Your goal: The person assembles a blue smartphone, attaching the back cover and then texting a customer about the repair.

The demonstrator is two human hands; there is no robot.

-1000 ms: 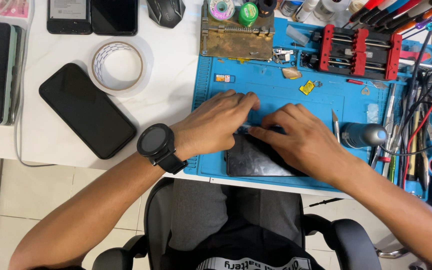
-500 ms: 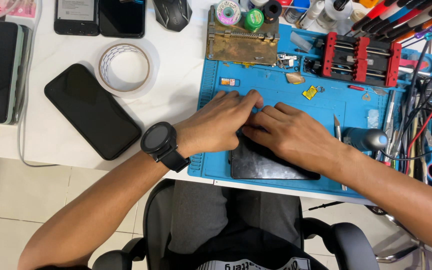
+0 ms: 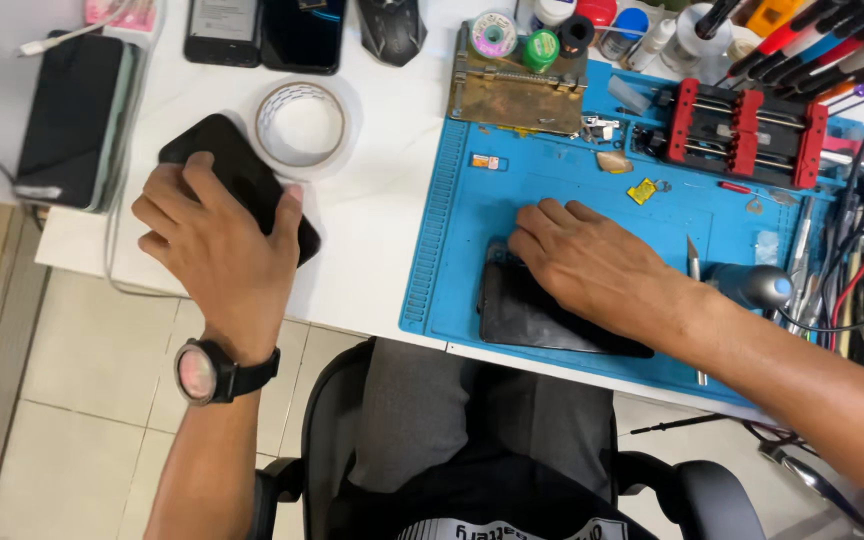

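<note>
Black phone [image 3: 252, 180] on the white table [image 3: 372, 220] being gripped by the left hand [image 3: 217, 245], dark device [image 3: 532, 310] on the blue mat [image 3: 572, 190] being pressed under the flat, spread right hand [image 3: 592, 265], tape roll [image 3: 302, 122] just beside the phone.

Left hand [image 3: 220, 245] on black phone [image 3: 242, 180], right hand [image 3: 592, 268] flat on perhaps another phone [image 3: 532, 315].

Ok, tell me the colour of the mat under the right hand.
Blue: the work mat under the right hand, seen from the head camera.
</note>
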